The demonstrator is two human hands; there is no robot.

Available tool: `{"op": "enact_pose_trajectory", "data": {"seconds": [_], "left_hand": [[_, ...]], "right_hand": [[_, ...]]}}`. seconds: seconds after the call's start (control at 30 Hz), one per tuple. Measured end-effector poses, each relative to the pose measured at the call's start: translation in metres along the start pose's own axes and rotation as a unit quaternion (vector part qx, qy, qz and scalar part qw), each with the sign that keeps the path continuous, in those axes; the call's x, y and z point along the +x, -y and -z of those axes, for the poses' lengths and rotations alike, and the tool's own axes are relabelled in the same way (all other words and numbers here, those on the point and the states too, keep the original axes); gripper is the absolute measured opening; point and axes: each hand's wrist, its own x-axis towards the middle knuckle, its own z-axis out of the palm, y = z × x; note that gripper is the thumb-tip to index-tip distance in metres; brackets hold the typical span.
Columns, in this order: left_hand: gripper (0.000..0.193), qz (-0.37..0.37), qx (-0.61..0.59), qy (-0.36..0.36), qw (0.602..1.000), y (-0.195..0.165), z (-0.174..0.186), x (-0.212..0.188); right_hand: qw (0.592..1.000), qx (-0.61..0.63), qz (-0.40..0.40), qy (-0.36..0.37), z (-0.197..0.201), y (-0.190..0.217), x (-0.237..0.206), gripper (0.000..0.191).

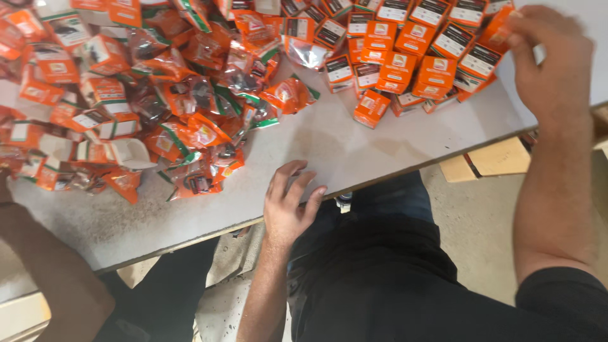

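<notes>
My left hand [288,206] rests flat on the near edge of the grey table [354,149], fingers apart and holding nothing. My right hand [548,57] is raised at the far right, slightly blurred, its fingers pinching a small orange box [499,28] at the edge of a stacked group of orange boxes [405,57]. A big loose heap of orange plastic packets [190,107] lies to the left of my left hand, mixed with open cartons [130,152].
Another person's bare arm [54,278] reaches in at the lower left corner. A flat cardboard piece [494,161] lies on the concrete floor beyond the table's right edge. My dark trousers fill the bottom centre.
</notes>
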Motion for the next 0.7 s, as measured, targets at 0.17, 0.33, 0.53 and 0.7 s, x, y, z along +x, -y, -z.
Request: {"op": "enact_pose_trajectory", "data": {"seconds": [0.17, 0.33, 0.53, 0.7], "left_hand": [[0.034, -0.012, 0.202, -0.039, 0.978, 0.018, 0.025, 0.040], [0.039, -0.168, 0.308, -0.024, 0.936, 0.040, 0.038, 0.124], [0.033, -0.172, 0.254, -0.003, 0.952, 0.037, 0.024, 0.134], [0.028, -0.139, 0.295, 0.063, 0.943, 0.041, 0.015, 0.140]], "right_hand": [[0.998, 0.008, 0.066, 0.007, -0.003, 0.000, 0.000, 0.033], [0.981, 0.146, -0.038, -0.122, -0.002, 0.068, -0.030, 0.024], [0.979, 0.152, 0.133, 0.008, -0.032, 0.175, -0.037, 0.021], [0.955, 0.221, 0.147, 0.130, -0.081, 0.217, -0.023, 0.032]]}}
